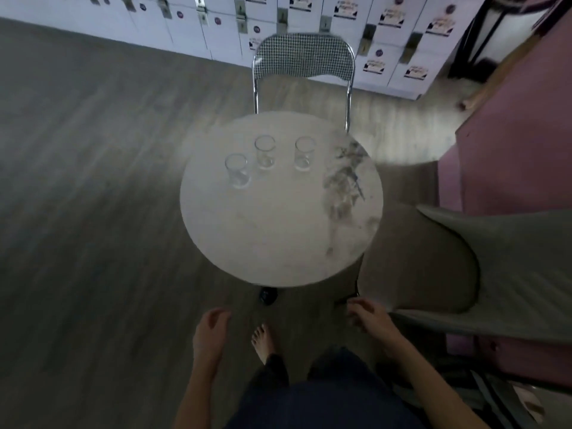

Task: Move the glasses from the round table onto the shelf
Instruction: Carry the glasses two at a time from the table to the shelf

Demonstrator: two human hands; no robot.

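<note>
Three clear drinking glasses stand upright on the far half of a round white marble table (272,230): one at the left (237,170), one in the middle (265,151), one at the right (304,153). My left hand (210,332) hangs below the table's near edge, fingers loosely curled, holding nothing. My right hand (370,317) is also below the near edge, fingers spread and empty, next to a grey chair. Both hands are well short of the glasses. No shelf is in view.
A metal-framed chair with a checked back (303,57) stands behind the table. A grey shell chair (448,258) sits at the table's right. A pink cabinet (520,150) is further right. White lockers (278,23) line the far wall. Wooden floor spreads to the left.
</note>
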